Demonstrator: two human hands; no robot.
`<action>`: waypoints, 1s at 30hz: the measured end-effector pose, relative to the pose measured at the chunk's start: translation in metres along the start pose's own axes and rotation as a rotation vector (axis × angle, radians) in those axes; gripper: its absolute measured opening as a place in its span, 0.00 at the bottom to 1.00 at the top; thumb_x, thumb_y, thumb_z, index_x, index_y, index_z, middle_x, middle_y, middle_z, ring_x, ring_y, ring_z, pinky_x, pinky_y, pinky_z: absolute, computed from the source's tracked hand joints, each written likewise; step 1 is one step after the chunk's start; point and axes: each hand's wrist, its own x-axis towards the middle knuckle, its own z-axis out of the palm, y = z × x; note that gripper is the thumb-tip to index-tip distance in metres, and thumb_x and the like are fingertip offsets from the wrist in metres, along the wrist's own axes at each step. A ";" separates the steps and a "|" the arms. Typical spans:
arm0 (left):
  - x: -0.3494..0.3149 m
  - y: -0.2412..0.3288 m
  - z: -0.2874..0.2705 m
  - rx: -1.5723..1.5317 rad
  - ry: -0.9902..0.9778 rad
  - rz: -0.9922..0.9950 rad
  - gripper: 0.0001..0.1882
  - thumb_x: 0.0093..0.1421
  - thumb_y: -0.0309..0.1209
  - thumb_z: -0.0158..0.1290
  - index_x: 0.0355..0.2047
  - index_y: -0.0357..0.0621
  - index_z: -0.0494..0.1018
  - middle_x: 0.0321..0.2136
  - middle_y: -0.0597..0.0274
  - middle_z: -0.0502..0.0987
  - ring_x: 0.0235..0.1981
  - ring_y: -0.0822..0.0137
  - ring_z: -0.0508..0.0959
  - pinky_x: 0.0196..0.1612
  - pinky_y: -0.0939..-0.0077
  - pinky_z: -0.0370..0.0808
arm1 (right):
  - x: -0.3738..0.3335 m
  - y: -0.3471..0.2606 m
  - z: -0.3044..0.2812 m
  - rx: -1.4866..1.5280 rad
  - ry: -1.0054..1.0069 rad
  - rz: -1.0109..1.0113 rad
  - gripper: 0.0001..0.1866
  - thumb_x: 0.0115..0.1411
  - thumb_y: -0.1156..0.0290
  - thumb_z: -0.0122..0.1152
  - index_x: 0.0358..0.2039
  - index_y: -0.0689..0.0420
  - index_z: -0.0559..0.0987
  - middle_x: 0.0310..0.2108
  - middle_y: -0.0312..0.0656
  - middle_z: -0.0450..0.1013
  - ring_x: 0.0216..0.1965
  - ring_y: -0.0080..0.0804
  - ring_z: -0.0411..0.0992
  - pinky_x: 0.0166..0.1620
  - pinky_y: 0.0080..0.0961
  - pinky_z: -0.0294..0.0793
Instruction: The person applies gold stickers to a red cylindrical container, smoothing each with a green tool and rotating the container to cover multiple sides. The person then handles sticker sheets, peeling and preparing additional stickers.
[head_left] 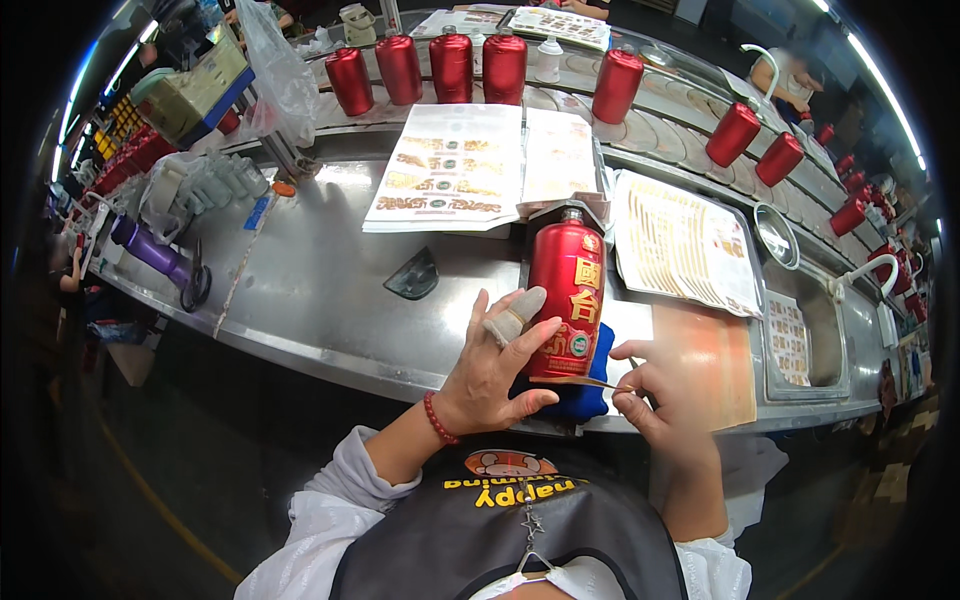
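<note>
Head view puts the red bottle (566,300) lying on its side on a blue cloth pad (585,395) at the near edge of the steel bench (320,290). I judge it glazed ceramic or glass: heavy, stiff, slick and breakable, best held round the broad body rather than the narrow neck. My left hand (497,365) cups its left flank, fingers spread, one finger in a pale cot. My right hand (665,395), just right of the bottle's base, pinches a thin tool (600,381) whose tip touches the bottle. Beyond the bottle lie sheets of labels (455,165). Farther back, upright red bottles (452,66) ride a conveyor (660,125). Well right of the bottle a sunken steel basin (825,335) holds one label sheet.
</note>
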 end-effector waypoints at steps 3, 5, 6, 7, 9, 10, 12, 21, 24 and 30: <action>0.021 0.002 -0.011 -0.270 -0.089 -0.012 0.31 0.66 0.53 0.53 0.62 0.50 0.68 0.65 0.38 0.60 0.70 0.36 0.51 0.69 0.32 0.40 | 0.008 -0.018 -0.003 -0.141 -0.024 -0.110 0.05 0.58 0.76 0.67 0.32 0.59 0.78 0.52 0.47 0.70 0.53 0.43 0.69 0.52 0.34 0.70; 0.033 0.003 -0.013 -0.206 -0.210 0.039 0.28 0.65 0.54 0.53 0.56 0.48 0.73 0.66 0.40 0.60 0.70 0.37 0.50 0.70 0.40 0.41 | 0.016 -0.032 -0.004 -0.206 -0.016 -0.229 0.05 0.58 0.76 0.67 0.32 0.59 0.78 0.52 0.48 0.70 0.53 0.45 0.69 0.52 0.36 0.70; 0.037 0.005 -0.015 -0.171 -0.270 0.065 0.27 0.65 0.55 0.53 0.53 0.47 0.75 0.67 0.40 0.60 0.71 0.38 0.49 0.70 0.44 0.42 | 0.018 -0.036 -0.005 -0.201 -0.012 -0.233 0.05 0.58 0.76 0.67 0.31 0.59 0.78 0.51 0.48 0.70 0.53 0.45 0.69 0.53 0.36 0.70; 0.039 0.009 -0.016 -0.216 -0.262 0.058 0.19 0.65 0.50 0.55 0.41 0.48 0.78 0.65 0.43 0.63 0.70 0.40 0.50 0.70 0.44 0.43 | 0.019 -0.039 -0.006 -0.197 -0.008 -0.237 0.05 0.58 0.76 0.67 0.31 0.59 0.78 0.51 0.48 0.70 0.53 0.45 0.69 0.53 0.37 0.70; 0.039 0.009 -0.019 -0.275 -0.301 0.060 0.14 0.65 0.45 0.56 0.38 0.48 0.77 0.63 0.45 0.66 0.69 0.42 0.53 0.70 0.45 0.44 | 0.018 -0.039 -0.007 -0.176 0.012 -0.230 0.05 0.58 0.76 0.68 0.31 0.60 0.78 0.51 0.48 0.71 0.52 0.44 0.69 0.53 0.37 0.70; 0.038 0.008 -0.021 -0.303 -0.321 0.061 0.12 0.65 0.43 0.57 0.36 0.48 0.77 0.62 0.46 0.67 0.69 0.43 0.54 0.70 0.46 0.44 | 0.016 -0.037 -0.009 -0.156 0.022 -0.225 0.05 0.58 0.76 0.68 0.31 0.60 0.78 0.51 0.47 0.71 0.52 0.44 0.69 0.53 0.36 0.70; 0.035 0.008 -0.025 -0.372 -0.323 0.049 0.10 0.64 0.39 0.58 0.34 0.47 0.76 0.59 0.48 0.71 0.67 0.45 0.57 0.69 0.47 0.47 | 0.013 -0.034 -0.010 -0.121 0.039 -0.213 0.06 0.58 0.75 0.68 0.31 0.60 0.78 0.50 0.47 0.71 0.51 0.43 0.70 0.52 0.35 0.70; 0.058 0.024 -0.060 -0.479 -0.327 -0.067 0.08 0.65 0.35 0.57 0.33 0.45 0.75 0.37 0.59 0.78 0.51 0.55 0.75 0.64 0.52 0.58 | 0.008 -0.020 -0.019 -0.044 0.048 -0.171 0.07 0.57 0.73 0.70 0.34 0.59 0.80 0.51 0.45 0.72 0.46 0.36 0.72 0.47 0.31 0.72; 0.079 0.028 -0.070 -0.196 -0.400 0.019 0.08 0.65 0.35 0.57 0.34 0.46 0.75 0.34 0.62 0.78 0.45 0.58 0.76 0.63 0.52 0.60 | 0.001 0.001 -0.030 -0.074 0.036 -0.157 0.15 0.57 0.73 0.71 0.44 0.60 0.80 0.53 0.46 0.70 0.50 0.39 0.71 0.52 0.32 0.71; 0.130 0.046 -0.063 -0.067 -0.532 0.234 0.07 0.63 0.33 0.56 0.32 0.45 0.74 0.27 0.58 0.77 0.34 0.54 0.77 0.53 0.58 0.67 | -0.014 0.009 -0.064 -0.174 0.323 -0.177 0.27 0.61 0.70 0.65 0.60 0.63 0.74 0.57 0.49 0.67 0.60 0.43 0.66 0.61 0.33 0.65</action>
